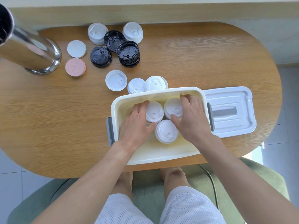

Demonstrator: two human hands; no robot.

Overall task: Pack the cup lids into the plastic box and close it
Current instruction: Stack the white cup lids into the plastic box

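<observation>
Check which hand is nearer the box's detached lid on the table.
Right. The right hand is in the plastic box by its right wall, the side where the box lid lies. The left hand is by the opposite wall, gripping a white lid stack.

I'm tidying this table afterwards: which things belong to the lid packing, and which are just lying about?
Part of the job:
plastic box
box lid
white lid stacks in the box
white lids on the table
black lid stacks

Lying about:
metal cylinder
white disc
pink disc
</observation>
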